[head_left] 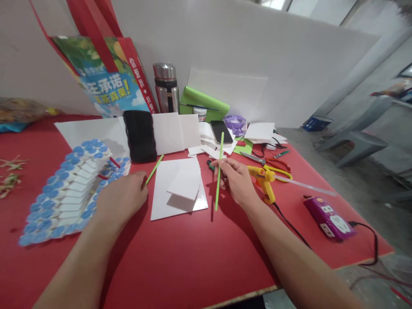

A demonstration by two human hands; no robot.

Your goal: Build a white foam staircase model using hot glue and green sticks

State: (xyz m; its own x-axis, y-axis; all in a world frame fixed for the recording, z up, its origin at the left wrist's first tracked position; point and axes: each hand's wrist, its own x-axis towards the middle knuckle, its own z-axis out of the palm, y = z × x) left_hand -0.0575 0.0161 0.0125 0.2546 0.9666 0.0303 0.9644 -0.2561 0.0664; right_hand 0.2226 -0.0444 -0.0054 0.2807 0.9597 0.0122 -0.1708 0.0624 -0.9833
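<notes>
My right hand (234, 178) pinches a thin bright green stick (219, 180) near its middle, tilted close to upright above the red table. My left hand (125, 195) is closed on a second, shorter-looking green stick (155, 168), whose lower end is hidden by the fingers. Between the hands lies a white board (160, 197) with a smaller white piece (186, 186) on it, one edge raised. Left of my left hand stands a model (72, 189) of white steps edged with blue discs, partly covered by my wrist. A dark-green-handled tool (210, 166) lies beside my right fingers.
Right of my right arm are a yellow glue gun (265, 182), scissors (268, 165) and a purple box (330, 218) with a cable. Behind stand white panels (167, 132), a black phone-like slab (140, 136), a steel flask (166, 88) and a shopping bag (109, 81).
</notes>
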